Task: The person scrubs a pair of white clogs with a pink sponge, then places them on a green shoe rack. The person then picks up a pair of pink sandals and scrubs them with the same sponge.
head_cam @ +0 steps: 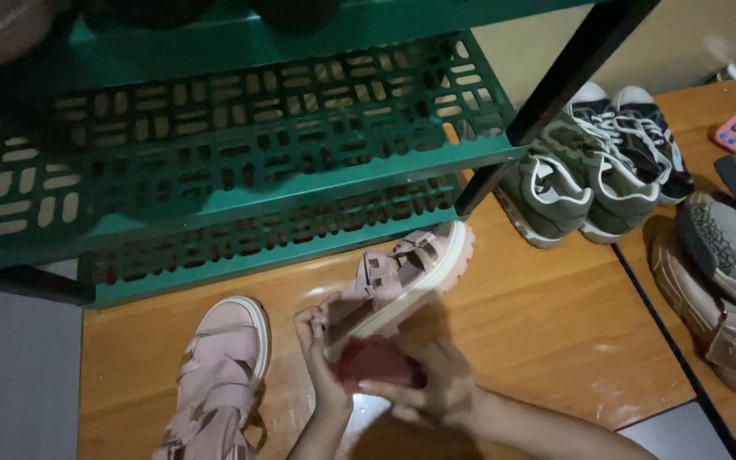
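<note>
Held sandal: a pale pink chunky strap sandal (402,277) with a thick light sole is being held tilted on its side just above the wooden floor (547,332), its toe pointing toward the rack and its sole edge facing the camera.
Cloth: a dark red cloth (375,362) is being pressed against the heel end of the sole; the picture is blurring here, so its folds are not readable.
Second sandal: the matching pink sandal (219,375) is lying flat on the floor just to the left, apart from the held one.
Edges: the green perforated shoe rack (240,145) is standing right behind the sandal's toe, with its black post (547,94) to the right.
Open room: bare wood is lying to the right of the hands, ending at a dark floor strip; beyond it grey-green sneakers (572,192) and more shoes are sitting well apart.
Left hand: the left hand (321,341) is gripping the sandal's heel end, fingers curled around it.
Right hand: the right hand (432,388) is closing over the red cloth, fingers bent and pressing it to the sole.
</note>
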